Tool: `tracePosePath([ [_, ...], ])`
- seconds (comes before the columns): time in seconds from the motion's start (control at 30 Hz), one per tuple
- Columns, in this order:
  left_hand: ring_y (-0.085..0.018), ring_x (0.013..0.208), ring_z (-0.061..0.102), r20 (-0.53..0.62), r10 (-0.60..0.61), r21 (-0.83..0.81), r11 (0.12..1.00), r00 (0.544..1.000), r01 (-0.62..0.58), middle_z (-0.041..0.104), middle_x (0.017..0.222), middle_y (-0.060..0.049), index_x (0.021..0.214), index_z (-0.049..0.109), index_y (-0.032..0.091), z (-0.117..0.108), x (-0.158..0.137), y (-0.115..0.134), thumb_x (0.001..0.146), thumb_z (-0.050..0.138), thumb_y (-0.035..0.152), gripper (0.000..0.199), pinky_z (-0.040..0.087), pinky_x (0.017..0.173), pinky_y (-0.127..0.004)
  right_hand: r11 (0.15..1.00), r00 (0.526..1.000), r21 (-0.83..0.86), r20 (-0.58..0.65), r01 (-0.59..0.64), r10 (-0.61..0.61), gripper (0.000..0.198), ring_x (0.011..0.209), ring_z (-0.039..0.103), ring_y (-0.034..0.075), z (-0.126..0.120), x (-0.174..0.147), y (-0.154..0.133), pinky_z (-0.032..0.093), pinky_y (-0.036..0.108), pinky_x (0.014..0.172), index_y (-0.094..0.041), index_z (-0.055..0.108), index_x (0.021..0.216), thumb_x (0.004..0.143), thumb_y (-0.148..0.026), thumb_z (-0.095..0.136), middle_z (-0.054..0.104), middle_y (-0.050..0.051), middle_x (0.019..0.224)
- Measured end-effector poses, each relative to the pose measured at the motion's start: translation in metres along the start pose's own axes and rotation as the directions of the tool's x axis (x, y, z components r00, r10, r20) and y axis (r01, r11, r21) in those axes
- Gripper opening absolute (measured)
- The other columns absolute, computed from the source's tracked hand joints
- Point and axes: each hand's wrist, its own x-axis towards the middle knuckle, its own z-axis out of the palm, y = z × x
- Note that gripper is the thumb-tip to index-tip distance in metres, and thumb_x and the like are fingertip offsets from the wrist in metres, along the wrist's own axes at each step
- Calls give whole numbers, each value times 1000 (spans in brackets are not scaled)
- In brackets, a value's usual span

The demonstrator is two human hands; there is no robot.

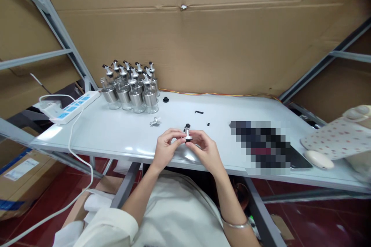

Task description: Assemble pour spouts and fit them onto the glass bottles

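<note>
From where I stand, the person's left hand (167, 148) and right hand (205, 147) meet near the front edge of the glossy white tabletop (223, 108), both pinching one small silver metal pour spout with a black top and black base (188, 133). Thumbs and fingertips close on it from either side, so neither hand has a gap; the spout stands roughly upright between them.

Just beyond the left hand lies a loose silver metal fitting (155, 122). Farther back sit a round black stopper (165, 99), a thin black bent strip (199, 112) and a tiny black plug (208, 124), all apart from one another. At the back left, clear glass bottles with brushed steel sleeves (136, 94) crowd together, most topped with similar spouts, near a long white power strip with blue sockets (94, 95).
</note>
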Motion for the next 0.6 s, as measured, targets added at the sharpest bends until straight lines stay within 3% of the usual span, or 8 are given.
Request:
tracePosePath([
  [0.1,-17,83,63,-3,48,94,994,999,-48,68,86,-5,80,74,20,3,-3,1,76,69,21,7,49,80,-29,998,1000,53,-4,31,-31,20,78,68,17,0,-1,1,56,32,76,-22,63,92,76,-33,68,71,5,92],
  [0.2,-17,85,64,63,93,203,974,994,-104,68,88,-6,83,73,20,4,-3,5,80,64,20,10,49,82,-29,997,999,69,-32,32,-30,16,84,69,19,1,0,3,57,33,78,-21,65,87,76,-33,68,70,8,99],
  [0.33,-20,96,61,161,119,371,913,980,-171,67,98,-8,94,70,21,-14,20,13,83,60,24,15,47,88,-33,997,996,21,-58,74,-73,12,94,66,19,0,1,6,57,32,78,-23,68,90,80,-29,62,68,8,102],
  [0.37,-21,100,60,119,136,429,886,984,-174,66,104,-9,101,68,21,-24,32,15,84,58,25,20,47,88,-35,996,994,-9,-70,89,-89,13,97,65,19,0,1,6,56,32,79,-24,69,91,81,-27,61,67,8,104],
  [0.43,-24,110,55,-70,207,587,800,976,-128,60,114,-11,112,61,19,-50,60,19,83,55,22,30,43,96,-40,992,989,-63,-101,106,-112,14,98,63,19,-1,1,7,54,32,81,-24,70,90,82,-25,58,64,8,106],
  [0.53,-27,124,44,-355,325,735,676,877,47,51,126,-14,124,51,17,-97,108,24,79,52,12,45,32,108,-43,988,983,-92,-124,127,-138,14,98,62,19,-1,1,8,53,32,83,-23,69,89,83,-23,57,61,9,107],
  [0.6,-28,129,41,-468,329,761,622,820,184,45,132,-17,131,43,15,-126,137,27,78,51,10,53,30,110,-43,985,982,-95,-112,141,-151,12,98,61,19,-1,1,7,52,32,83,-23,68,89,83,-23,57,60,9,107],
])
